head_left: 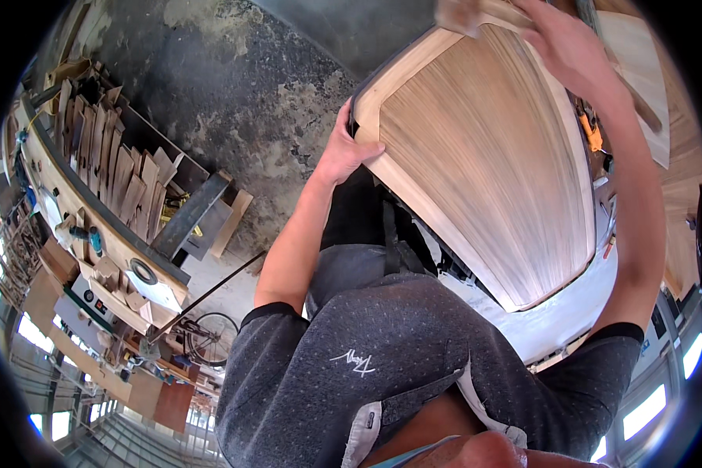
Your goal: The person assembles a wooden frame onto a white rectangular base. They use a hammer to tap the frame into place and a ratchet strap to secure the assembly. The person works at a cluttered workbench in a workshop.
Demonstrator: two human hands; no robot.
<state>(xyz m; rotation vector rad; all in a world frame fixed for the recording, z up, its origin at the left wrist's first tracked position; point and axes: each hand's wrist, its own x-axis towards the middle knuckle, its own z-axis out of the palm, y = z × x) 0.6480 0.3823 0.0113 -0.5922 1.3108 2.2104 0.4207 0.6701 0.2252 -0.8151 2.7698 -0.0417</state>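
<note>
A large wooden panel [483, 156] with brown, lengthwise grain and a paler wooden border lies tilted before me. My left hand [347, 152] grips its left edge, thumb on the upper face and fingers over the outer side. Beyond the panel's far right corner, my right hand [565, 51] is closed around the handle of what looks like a wooden mallet. The blurred block-shaped head of this mallet [460, 14] is over the far end of the panel, partly cut off by the picture's edge. Whether it touches the wood I cannot tell.
An orange-handled tool [590, 132] lies right of the panel, near a long wooden stick [639, 105]. At left, scrap wood strips [125, 168] stand beside a long workbench [101, 226] bearing a teal power drill [95, 240]. A bicycle [210, 339] stands farther back.
</note>
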